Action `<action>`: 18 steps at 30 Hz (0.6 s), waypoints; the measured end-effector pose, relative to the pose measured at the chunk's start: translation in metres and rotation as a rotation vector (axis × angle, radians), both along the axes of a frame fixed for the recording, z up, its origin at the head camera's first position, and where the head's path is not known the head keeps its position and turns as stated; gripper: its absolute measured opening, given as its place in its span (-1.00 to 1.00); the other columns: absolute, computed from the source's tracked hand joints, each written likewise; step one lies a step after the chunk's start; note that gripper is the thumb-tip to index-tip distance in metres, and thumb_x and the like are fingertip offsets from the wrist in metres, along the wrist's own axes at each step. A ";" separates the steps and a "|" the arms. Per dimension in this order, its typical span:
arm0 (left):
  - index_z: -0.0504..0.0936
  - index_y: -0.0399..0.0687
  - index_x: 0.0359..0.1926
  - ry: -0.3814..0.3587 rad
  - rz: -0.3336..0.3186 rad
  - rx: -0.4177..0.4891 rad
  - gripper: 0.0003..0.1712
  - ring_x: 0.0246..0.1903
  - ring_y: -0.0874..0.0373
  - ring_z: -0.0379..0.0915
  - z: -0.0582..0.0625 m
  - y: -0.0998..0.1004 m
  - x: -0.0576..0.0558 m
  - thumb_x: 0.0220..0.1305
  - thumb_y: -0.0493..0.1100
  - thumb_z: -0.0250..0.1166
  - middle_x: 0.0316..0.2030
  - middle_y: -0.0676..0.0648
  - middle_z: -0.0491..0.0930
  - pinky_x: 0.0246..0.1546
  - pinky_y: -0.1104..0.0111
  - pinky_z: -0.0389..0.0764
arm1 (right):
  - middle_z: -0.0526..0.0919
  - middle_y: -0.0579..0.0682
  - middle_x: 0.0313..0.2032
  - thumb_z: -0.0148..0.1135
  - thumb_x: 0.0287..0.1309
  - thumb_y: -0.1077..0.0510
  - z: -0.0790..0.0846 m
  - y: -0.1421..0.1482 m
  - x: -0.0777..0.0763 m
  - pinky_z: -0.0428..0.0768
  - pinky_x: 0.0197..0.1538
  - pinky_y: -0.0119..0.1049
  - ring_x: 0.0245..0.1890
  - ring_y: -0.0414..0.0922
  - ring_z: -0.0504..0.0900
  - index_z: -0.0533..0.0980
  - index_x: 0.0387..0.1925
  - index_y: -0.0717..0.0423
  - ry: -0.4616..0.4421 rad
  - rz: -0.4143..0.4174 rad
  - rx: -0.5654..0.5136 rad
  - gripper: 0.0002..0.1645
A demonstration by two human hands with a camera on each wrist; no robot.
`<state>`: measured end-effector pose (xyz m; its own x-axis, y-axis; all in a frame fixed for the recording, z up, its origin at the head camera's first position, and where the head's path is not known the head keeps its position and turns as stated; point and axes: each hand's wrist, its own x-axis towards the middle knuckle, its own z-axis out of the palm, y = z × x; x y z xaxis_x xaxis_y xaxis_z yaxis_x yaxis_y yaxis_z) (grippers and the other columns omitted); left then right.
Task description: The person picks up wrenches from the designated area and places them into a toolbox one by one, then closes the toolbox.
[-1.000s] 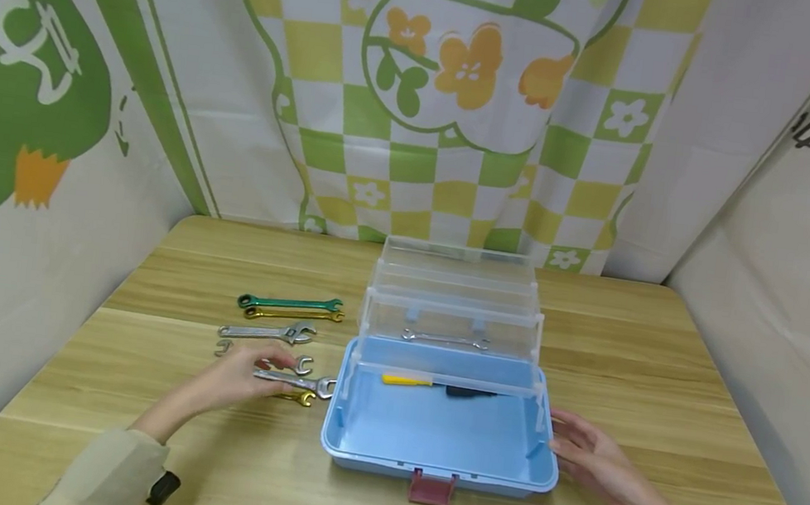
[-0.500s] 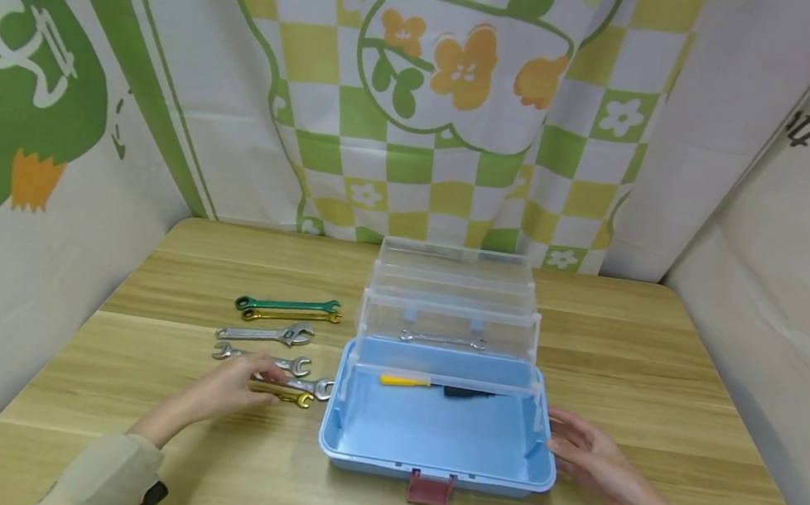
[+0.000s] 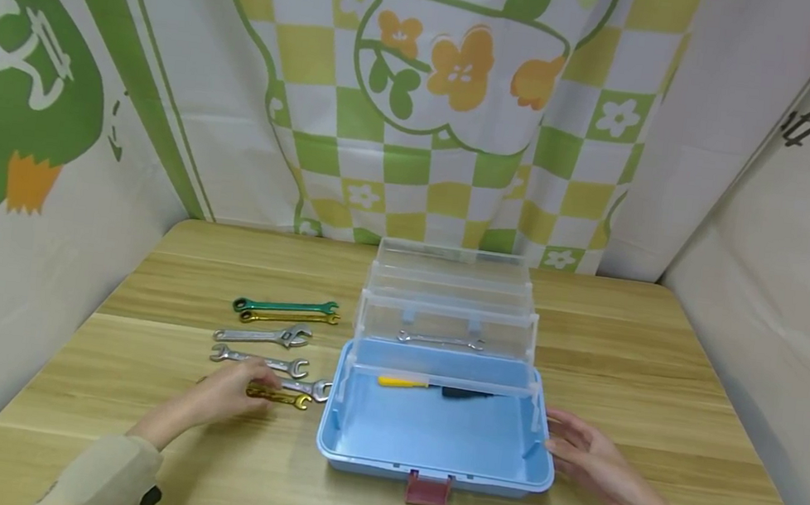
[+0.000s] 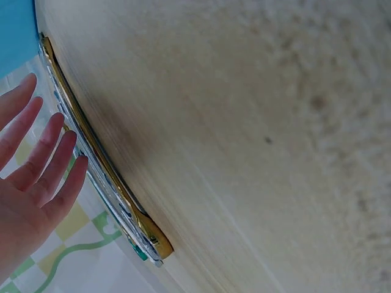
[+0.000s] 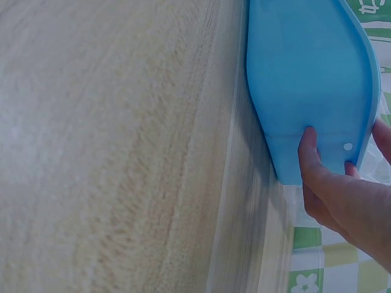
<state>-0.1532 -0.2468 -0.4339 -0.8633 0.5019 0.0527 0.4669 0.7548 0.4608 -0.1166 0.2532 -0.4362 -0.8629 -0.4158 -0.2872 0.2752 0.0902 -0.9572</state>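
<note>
My left hand point(image 3: 227, 395) hovers over the near wrenches with its fingers extended; the left wrist view shows the fingers point(image 4: 46, 152) spread and holding nothing. Under and beside it lie a gold wrench point(image 3: 294, 400) and a silver wrench point(image 3: 312, 389), whose head sits right at the box's left side. Behind them are a silver double open-ended wrench point(image 3: 280, 365), an adjustable wrench point(image 3: 256, 336), and a gold point(image 3: 288, 318) and a green ratchet wrench point(image 3: 286, 306). My right hand point(image 3: 588, 450) touches the right end of the light blue toolbox point(image 3: 436, 443), its fingers against the outer wall.
The toolbox stands opened, its transparent trays point(image 3: 449, 291) raised at the back. One tray holds a small silver wrench point(image 3: 440, 341). A yellow-handled tool point(image 3: 402, 383) and a black-handled tool point(image 3: 465, 394) lie inside. A maroon latch point(image 3: 428, 490) hangs in front. Curtains enclose the wooden table point(image 3: 613, 334).
My left hand has let go of the silver wrench beside the box and drawn back slightly toward me, over the gold wrench. My right hand stays at the toolbox.
</note>
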 end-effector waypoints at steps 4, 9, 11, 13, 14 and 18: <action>0.61 -0.14 -0.33 -0.022 -0.017 0.011 -0.82 -0.35 0.12 0.45 -0.001 0.000 -0.001 -0.05 -0.26 0.34 -0.38 0.04 0.50 -0.32 0.28 0.50 | -0.12 0.46 0.25 -0.02 0.23 0.17 0.000 0.000 0.000 0.36 0.11 -0.19 0.16 -0.01 0.25 -0.22 0.27 0.43 -0.008 0.001 0.011 -0.19; 0.61 -0.10 -0.34 -0.013 -0.024 -0.021 -0.83 -0.40 0.22 0.40 -0.003 0.001 -0.001 -0.05 -0.24 0.34 -0.41 0.08 0.47 -0.38 0.36 0.48 | -0.12 0.46 0.25 0.00 0.22 0.15 0.000 0.000 0.000 0.36 0.11 -0.19 0.15 -0.01 0.26 -0.21 0.27 0.43 -0.016 -0.004 0.018 -0.18; 0.61 -0.10 -0.34 -0.006 -0.025 -0.032 -0.83 -0.41 0.22 0.39 -0.004 0.002 -0.002 -0.06 -0.24 0.34 -0.41 0.08 0.47 -0.38 0.37 0.47 | -0.11 0.46 0.25 0.01 0.21 0.15 0.000 0.000 0.000 0.37 0.10 -0.20 0.13 -0.06 0.29 -0.21 0.27 0.43 -0.017 -0.007 0.017 -0.18; 0.60 -0.11 -0.34 -0.010 -0.024 -0.035 -0.82 -0.41 0.22 0.38 -0.005 0.002 -0.002 -0.06 -0.25 0.34 -0.42 0.08 0.46 -0.38 0.38 0.47 | -0.11 0.47 0.24 0.01 0.21 0.15 0.000 -0.001 0.000 0.38 0.09 -0.21 0.11 -0.10 0.31 -0.20 0.26 0.44 -0.013 -0.007 0.013 -0.18; 0.60 -0.12 -0.34 -0.012 -0.023 -0.036 -0.82 -0.41 0.22 0.38 -0.005 0.002 -0.003 -0.06 -0.25 0.34 -0.42 0.08 0.46 -0.38 0.38 0.47 | -0.11 0.46 0.24 0.01 0.21 0.16 0.001 -0.001 0.000 0.38 0.09 -0.21 0.11 -0.11 0.31 -0.20 0.27 0.44 -0.014 -0.006 0.010 -0.18; 0.60 -0.12 -0.33 -0.016 -0.004 -0.056 -0.81 -0.41 0.22 0.37 -0.007 0.003 -0.003 -0.06 -0.26 0.33 -0.43 0.08 0.45 -0.38 0.38 0.46 | -0.11 0.46 0.24 0.01 0.21 0.16 0.001 -0.001 0.000 0.38 0.09 -0.21 0.10 -0.11 0.31 -0.21 0.27 0.44 -0.015 -0.010 0.011 -0.17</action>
